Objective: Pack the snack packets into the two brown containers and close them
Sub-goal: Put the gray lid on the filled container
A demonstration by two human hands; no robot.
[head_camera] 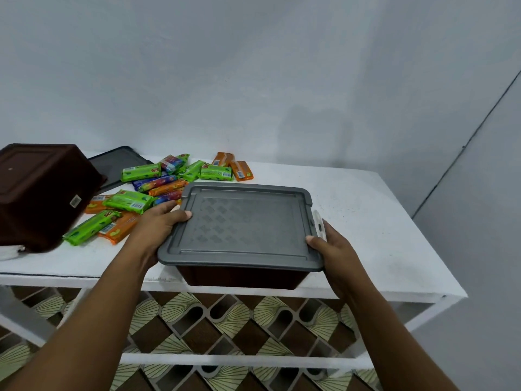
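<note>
In the head view, the brown container (242,276) is seen at the near edge of the white table (366,221), with its grey lid (242,224) on. The lid's left rim is gripped by the left hand (160,221) and its near right corner by the right hand (329,246), thumbs on top. The stiff, smooth plastic is judged light and best taken by opposite rims. Snack packets (132,201) lie loose at far left, beside an overturned second container (42,190).
</note>
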